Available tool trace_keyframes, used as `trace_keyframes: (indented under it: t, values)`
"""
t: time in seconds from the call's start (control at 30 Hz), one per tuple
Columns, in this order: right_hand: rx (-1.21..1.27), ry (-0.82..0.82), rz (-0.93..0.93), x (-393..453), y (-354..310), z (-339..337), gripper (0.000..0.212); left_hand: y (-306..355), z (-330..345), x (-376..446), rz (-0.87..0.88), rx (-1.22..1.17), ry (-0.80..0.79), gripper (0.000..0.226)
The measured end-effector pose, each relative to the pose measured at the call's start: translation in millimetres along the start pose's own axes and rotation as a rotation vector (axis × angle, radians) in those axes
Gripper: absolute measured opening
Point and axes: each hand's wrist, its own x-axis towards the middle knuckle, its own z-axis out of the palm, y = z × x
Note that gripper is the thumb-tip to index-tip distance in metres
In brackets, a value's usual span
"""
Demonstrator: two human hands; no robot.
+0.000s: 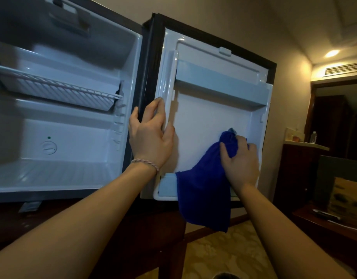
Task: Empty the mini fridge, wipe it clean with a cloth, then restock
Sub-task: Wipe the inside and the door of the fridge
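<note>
The mini fridge (77,121) stands open with a bare white interior and one wire shelf (59,87). Its door (205,121) is swung out to the right, inner side facing me. My left hand (151,135) grips the door's hinge-side edge, fingers curled round the white liner. My right hand (241,160) holds a bunched blue cloth (203,188) against the lower right of the door's inner panel. The cloth's loose end hangs down over the lower door rack (166,187).
The upper door shelf (220,81) holds nothing. A thermostat dial (49,147) sits on the fridge's back wall. The fridge stands on a dark wooden cabinet (133,228). To the right are a dark side table (330,224), a counter with a bottle (313,136), and patterned carpet (224,252).
</note>
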Motion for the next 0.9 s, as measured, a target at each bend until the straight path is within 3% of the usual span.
trace_keyframes:
  t: [0.33, 0.5, 0.9]
  values:
    - [0.044, -0.073, -0.223, -29.8, -69.0, 27.1, 0.054, -0.6, -1.5, -0.5, -0.012, 0.014, -0.018, 0.056]
    - [-0.012, -0.064, -0.318, -23.6, -64.3, 22.6, 0.048, -1.6, -2.2, -0.1, 0.005, 0.02, -0.018, 0.058]
    - [-0.017, -0.032, -0.039, 2.7, -2.9, -6.4, 0.055, -0.3, -2.8, -0.2, -0.004, -0.005, -0.015, 0.057]
